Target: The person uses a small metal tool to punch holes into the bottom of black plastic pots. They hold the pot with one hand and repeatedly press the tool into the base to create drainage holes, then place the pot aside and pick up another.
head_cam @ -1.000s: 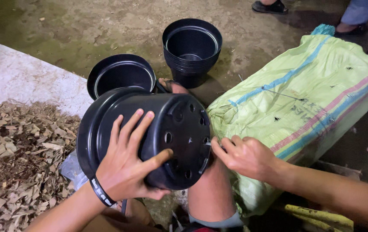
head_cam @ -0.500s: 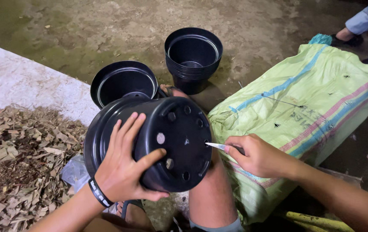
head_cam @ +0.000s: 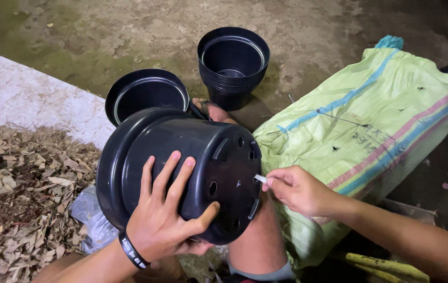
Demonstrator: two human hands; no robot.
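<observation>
A round black plastic flower pot (head_cam: 182, 173) lay tipped on its side over the person's knee, its long axis running roughly level from left to right. Its open rim faced left, toward the pile of dry brown leaf litter (head_cam: 19, 199), and its perforated flat base faced right, toward the pale green woven sack with pink and blue stripes (head_cam: 370, 126). The left hand (head_cam: 163, 225) was spread against the pot's near wall, fingers (head_cam: 174, 173) fanned upward over the side and the thumb hooked onto the edge of the base, bracing the pot from below. The right hand (head_cam: 300, 189) sat just right of the base, its fingers pinched together on a small whitish piece (head_cam: 260, 178) whose tip touched the base near one of the drain holes; what the piece was could not be told. Beyond the pot, a second black pot (head_cam: 146, 95) lay just behind its rim, and a stack of upright black pots (head_cam: 233, 65) stood farther back on the bare dirt ground (head_cam: 129, 31).
</observation>
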